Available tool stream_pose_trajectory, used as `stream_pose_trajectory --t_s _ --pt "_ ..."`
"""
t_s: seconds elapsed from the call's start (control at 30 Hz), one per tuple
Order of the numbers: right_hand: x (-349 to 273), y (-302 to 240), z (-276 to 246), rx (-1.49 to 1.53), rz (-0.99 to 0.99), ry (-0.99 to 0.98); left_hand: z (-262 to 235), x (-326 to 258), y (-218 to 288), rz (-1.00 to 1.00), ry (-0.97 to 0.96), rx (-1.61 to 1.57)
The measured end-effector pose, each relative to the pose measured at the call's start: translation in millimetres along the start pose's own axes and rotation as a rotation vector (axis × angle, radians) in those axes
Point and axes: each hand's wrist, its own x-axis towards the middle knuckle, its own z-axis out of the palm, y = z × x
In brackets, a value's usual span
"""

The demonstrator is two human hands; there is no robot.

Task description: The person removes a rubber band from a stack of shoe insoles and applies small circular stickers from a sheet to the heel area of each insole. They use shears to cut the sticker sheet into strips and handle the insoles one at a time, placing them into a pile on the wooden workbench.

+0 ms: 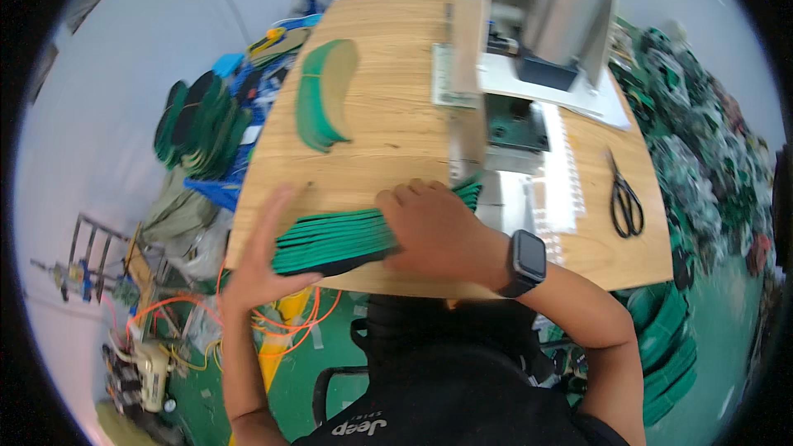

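Observation:
A stack of green layered flat pieces point(339, 239), dark along its near edge, lies across the front of the table. My right hand point(434, 227), with a dark watch on its wrist, reaches over the stack and grips it right of its middle. A short green end shows beyond those fingers. At the stack's left end is my left hand point(256, 260), thumb and fingers spread apart around that end; motion blurs it slightly. Farther back lies a curved green-and-tan bundle point(324, 95) with a thin band around it.
A machine with a grey metal column point(570, 8) stands at the back right of the wooden table point(396, 124). Black-handled scissors point(625, 198) lie on the right. Stacked green and black pieces point(198, 124) sit beyond the left edge. Orange hoses point(285, 322) run across the floor.

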Motion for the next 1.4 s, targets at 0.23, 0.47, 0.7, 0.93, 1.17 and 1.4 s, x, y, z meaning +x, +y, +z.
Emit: stream_pose_trajectory --t_s 0.23,0.47,0.7,0.93,1.17,1.4 --pt "-9 -24 6 0.062 0.142 -0.123 46 12 -37 0.036 0.259 -0.563" --pt "-157 -16 -114 -0.235 0.485 0.31 18 87 -84 -0.296 0.471 -0.419" --pt "-324 124 -170 -0.714 1.257 0.301 28 180 -146 -0.497 0.452 -0.173" --pt "-319 172 -171 -0.281 1.107 0.34 47 214 -158 -0.547 0.315 0.107" --pt "-383 217 -167 -0.423 1.091 0.187 64 175 -148 -0.562 0.423 -0.475" --pt "-153 33 -97 0.304 0.423 0.624 42 59 -38 -0.387 0.526 -1.14"
